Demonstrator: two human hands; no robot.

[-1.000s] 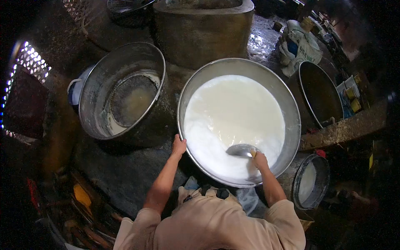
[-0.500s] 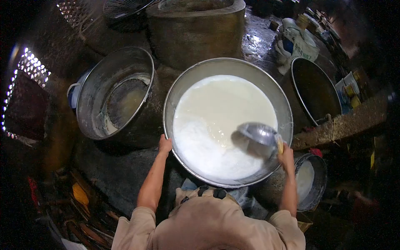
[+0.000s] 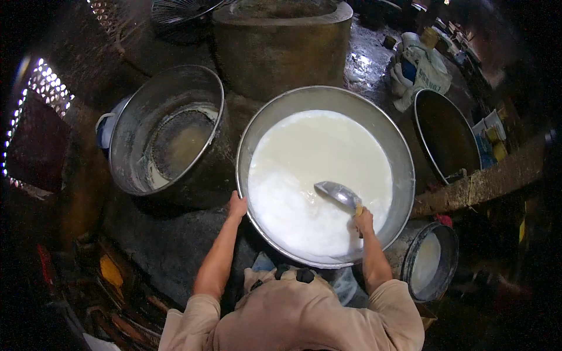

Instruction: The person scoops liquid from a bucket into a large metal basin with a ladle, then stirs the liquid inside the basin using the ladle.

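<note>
In front of me stands a wide metal basin [image 3: 404,140] full of cream-coloured liquid [image 3: 322,137], with white foam [image 3: 281,205] over its near left part. My left hand [image 3: 237,206] grips the basin's rim at the near left. Over the near right side of the liquid, my right hand [image 3: 363,222] is closed round the light-coloured handle of a metal ladle [image 3: 338,192]. The ladle's bowl is tilted, its far edge at the liquid's surface by the foam's border. How much the bowl holds cannot be seen.
A large metal pot [image 3: 130,131] with residue inside stands to the left. Behind the basin is a round masonry vat [image 3: 281,55]. At right are a dark vessel [image 3: 448,137], a bucket of pale liquid [image 3: 430,263] and sacks [image 3: 421,70]. Firewood [image 3: 117,322] lies lower left.
My right hand has moved left and inward over the basin. The ladle has swung from the right side toward the middle and turned onto its side. My left hand stays on the rim.
</note>
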